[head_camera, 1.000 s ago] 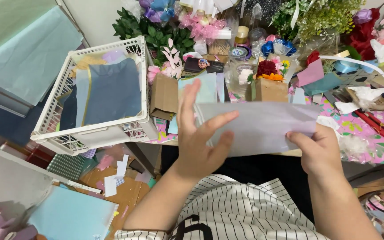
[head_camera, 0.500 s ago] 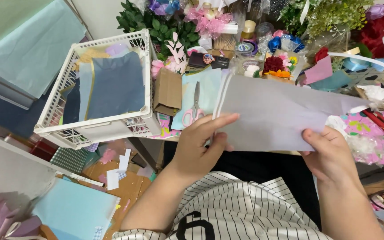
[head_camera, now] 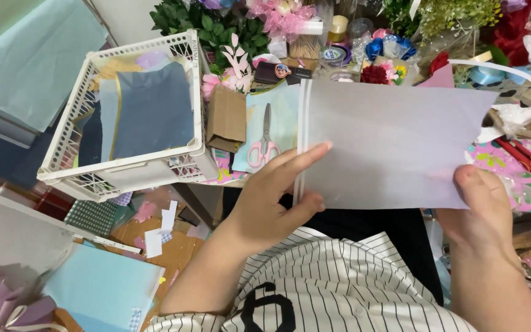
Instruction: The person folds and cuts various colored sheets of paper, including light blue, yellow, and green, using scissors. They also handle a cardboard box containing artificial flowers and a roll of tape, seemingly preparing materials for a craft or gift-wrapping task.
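Observation:
A translucent pale lilac wrapping sheet [head_camera: 388, 141] with a white striped left edge is held up flat in front of me. My left hand [head_camera: 275, 197] pinches its lower left edge, index finger stretched across the stripe. Holding the lower right corner is my right hand [head_camera: 483, 206], thumb on top. Pink-handled scissors [head_camera: 264, 140] lie on a light blue sheet on the table just behind the left hand.
A white plastic basket [head_camera: 124, 175] with dark blue paper stands at the left. A small cardboard box [head_camera: 225, 120] sits beside it. Artificial flowers, ribbon rolls and jars crowd the table's back. Paper sheets and scraps lie on the floor at the lower left.
The sheet has been spread wider and raised flatter toward me. My left hand shifted from lying on the sheet's middle to pinching its left striped edge; the right hand stayed at the right corner.

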